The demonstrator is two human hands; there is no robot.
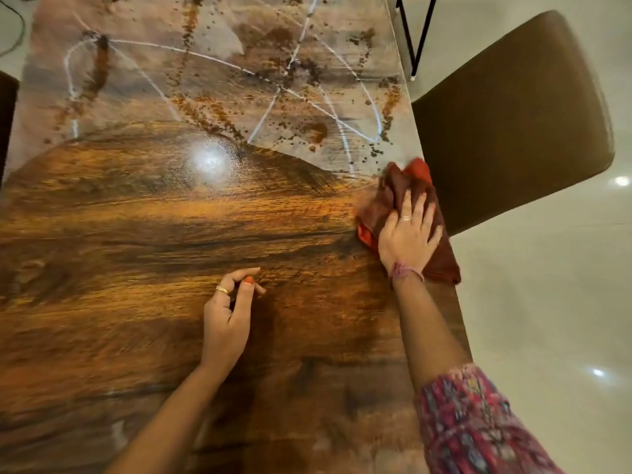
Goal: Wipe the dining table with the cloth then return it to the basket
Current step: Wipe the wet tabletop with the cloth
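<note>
The wooden dining table (136,234) fills the view. Its near half looks clean and glossy; its far half is hazy, with white streaks and brown crumbs and smears (212,111). A crumpled red-brown cloth (393,189) lies at the table's right edge, partly hanging over it. My right hand (407,234) presses flat on the cloth, fingers spread. My left hand (229,316) rests on the bare wood near the middle, fingers loosely curled, holding nothing. No basket is in view.
A brown padded chair (513,114) stands close against the table's right side. Black metal legs (417,35) show at the far right. Another dark chair edge (7,114) sits at the left. Pale glossy floor (564,302) lies to the right.
</note>
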